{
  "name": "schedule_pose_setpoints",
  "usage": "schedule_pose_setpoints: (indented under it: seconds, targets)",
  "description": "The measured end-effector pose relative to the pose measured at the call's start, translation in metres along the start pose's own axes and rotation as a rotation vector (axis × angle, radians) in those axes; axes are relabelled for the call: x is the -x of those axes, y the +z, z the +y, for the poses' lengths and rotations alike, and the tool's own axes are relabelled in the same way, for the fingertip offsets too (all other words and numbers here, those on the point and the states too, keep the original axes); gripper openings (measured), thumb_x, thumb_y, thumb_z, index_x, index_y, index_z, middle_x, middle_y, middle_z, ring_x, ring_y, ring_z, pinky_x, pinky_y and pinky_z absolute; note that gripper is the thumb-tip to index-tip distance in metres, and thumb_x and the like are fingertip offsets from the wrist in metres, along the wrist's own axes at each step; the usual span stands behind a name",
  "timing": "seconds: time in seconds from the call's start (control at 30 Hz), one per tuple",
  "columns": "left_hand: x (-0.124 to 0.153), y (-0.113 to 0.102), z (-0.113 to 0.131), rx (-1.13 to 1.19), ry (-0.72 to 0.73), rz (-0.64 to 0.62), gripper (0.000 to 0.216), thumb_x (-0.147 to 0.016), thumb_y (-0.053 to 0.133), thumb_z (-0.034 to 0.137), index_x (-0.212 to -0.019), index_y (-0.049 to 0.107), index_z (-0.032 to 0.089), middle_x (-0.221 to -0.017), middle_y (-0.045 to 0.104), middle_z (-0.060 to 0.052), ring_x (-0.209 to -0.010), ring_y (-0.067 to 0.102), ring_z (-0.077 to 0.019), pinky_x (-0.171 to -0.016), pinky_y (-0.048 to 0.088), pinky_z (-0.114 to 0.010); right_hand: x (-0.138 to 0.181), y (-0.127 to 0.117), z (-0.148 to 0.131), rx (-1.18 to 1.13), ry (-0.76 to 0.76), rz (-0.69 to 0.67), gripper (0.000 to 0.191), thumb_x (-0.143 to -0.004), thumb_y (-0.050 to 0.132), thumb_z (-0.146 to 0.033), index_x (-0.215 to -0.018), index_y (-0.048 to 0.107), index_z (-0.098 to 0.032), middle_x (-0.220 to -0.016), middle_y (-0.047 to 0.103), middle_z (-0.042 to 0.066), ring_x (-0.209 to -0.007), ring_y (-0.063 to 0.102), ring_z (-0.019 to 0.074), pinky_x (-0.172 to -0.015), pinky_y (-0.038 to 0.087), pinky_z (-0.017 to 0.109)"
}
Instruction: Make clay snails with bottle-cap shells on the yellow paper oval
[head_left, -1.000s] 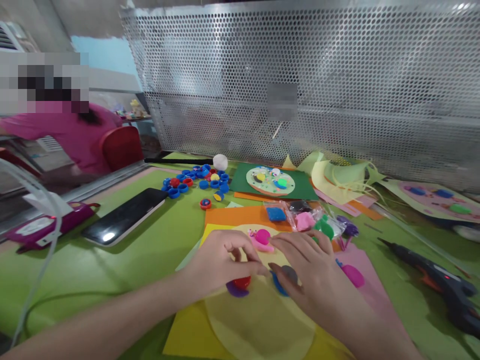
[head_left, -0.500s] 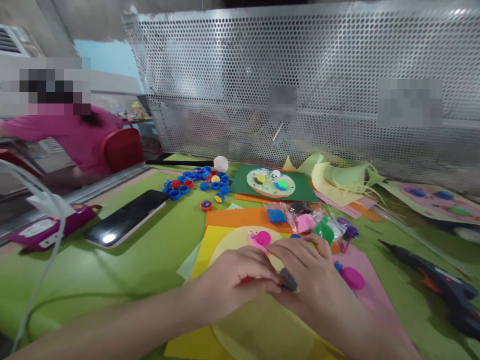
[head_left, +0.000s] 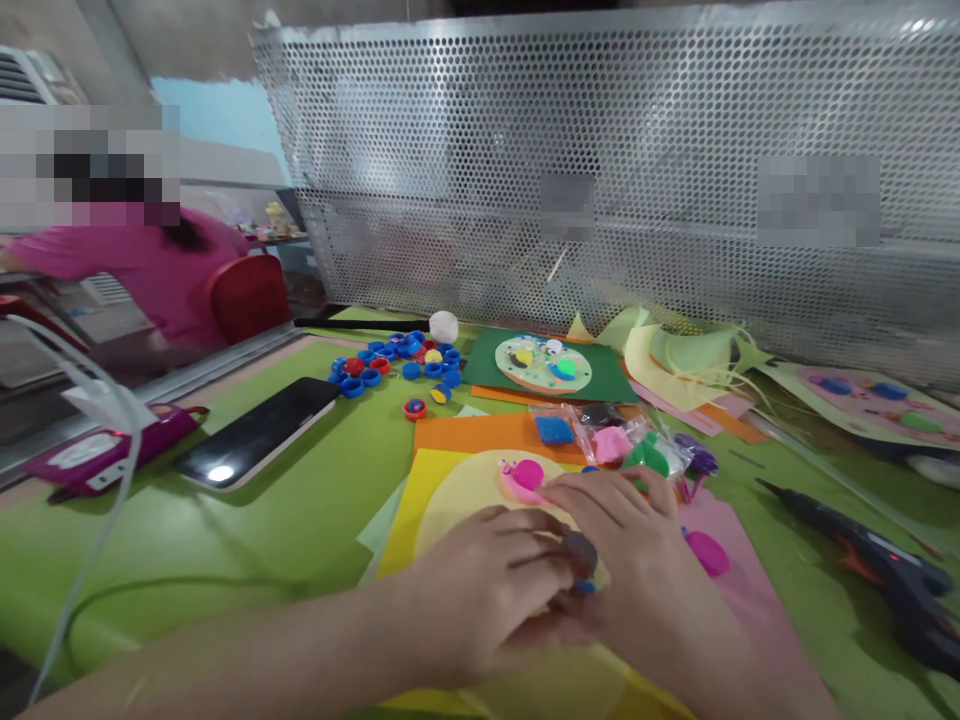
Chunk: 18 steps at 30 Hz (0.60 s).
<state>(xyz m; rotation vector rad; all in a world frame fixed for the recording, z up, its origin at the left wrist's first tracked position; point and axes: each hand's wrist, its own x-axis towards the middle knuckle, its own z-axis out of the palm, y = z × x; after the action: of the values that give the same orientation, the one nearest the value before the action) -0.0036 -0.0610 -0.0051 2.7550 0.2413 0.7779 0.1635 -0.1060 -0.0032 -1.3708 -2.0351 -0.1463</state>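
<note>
My left hand (head_left: 487,590) and my right hand (head_left: 637,555) meet over a pale yellow paper disc (head_left: 465,490) lying on yellow card. Between their fingertips they pinch a small grey lump of clay (head_left: 579,552) with a bit of blue under it. A pink clay snail (head_left: 523,478) sits on the disc just beyond my fingers. A magenta clay piece (head_left: 706,553) lies on pink paper to the right of my right hand.
Small bags of coloured clay (head_left: 600,440) lie behind the disc. Blue and red bottle caps (head_left: 397,365), a phone (head_left: 259,432), a green card with a decorated disc (head_left: 544,365), a glue gun (head_left: 877,565) and a perforated metal screen (head_left: 600,160) surround me. A person in pink sits at far left.
Both hands have drawn closer together and toward me. The red and purple pieces seen under my left hand a second ago are now covered. The grey lump stays between the fingertips.
</note>
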Motion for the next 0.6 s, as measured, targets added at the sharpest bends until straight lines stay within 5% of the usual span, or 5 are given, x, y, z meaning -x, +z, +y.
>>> schedule_pose_setpoints:
  seconds: [0.17, 0.33, 0.5, 0.6]
  targets:
    - [0.0, -0.009, -0.002, -0.083, -0.013, 0.037, 0.032, -0.09, 0.043, 0.031, -0.11, 0.055, 0.009, -0.11, 0.066, -0.009, -0.109, 0.055, -0.0188, -0.097, 0.039, -0.03, -0.006, -0.006, 0.005, 0.089, -0.004, 0.074, 0.023, -0.066, 0.055, -0.018, -0.087, 0.062, -0.021, -0.089, 0.067, 0.001, -0.082, 0.06, 0.0199, -0.082, 0.026, 0.038]
    - [-0.004, 0.006, 0.001, -0.077, -0.016, -0.035, 0.032, -0.087, 0.045, 0.042, -0.091, 0.06, 0.013, -0.096, 0.069, -0.007, -0.093, 0.061, -0.0215, -0.079, 0.049, -0.032, -0.002, -0.001, -0.003, 0.067, -0.037, 0.017, 0.03, -0.062, 0.054, -0.014, -0.09, 0.062, -0.021, -0.093, 0.067, 0.001, -0.084, 0.059, 0.0202, -0.087, 0.024, 0.041]
    - [-0.003, 0.001, 0.001, -0.23, 0.043, 0.031, 0.033, -0.091, 0.041, 0.038, -0.101, 0.058, 0.011, -0.102, 0.067, -0.007, -0.107, 0.054, -0.0235, -0.082, 0.046, -0.034, -0.002, -0.003, -0.004, 0.121, 0.003, 0.053, 0.023, -0.064, 0.055, -0.017, -0.086, 0.063, -0.019, -0.091, 0.066, 0.003, -0.083, 0.058, 0.0209, -0.084, 0.026, 0.041]
    - [-0.004, 0.005, 0.004, -0.261, 0.061, 0.07, 0.033, -0.089, 0.043, 0.039, -0.092, 0.06, 0.011, -0.092, 0.069, -0.008, -0.095, 0.059, -0.0238, -0.077, 0.049, -0.035, -0.002, -0.005, -0.01, 0.146, -0.038, 0.024, 0.026, -0.067, 0.053, -0.018, -0.091, 0.063, -0.018, -0.096, 0.066, 0.005, -0.086, 0.057, 0.0221, -0.086, 0.025, 0.043]
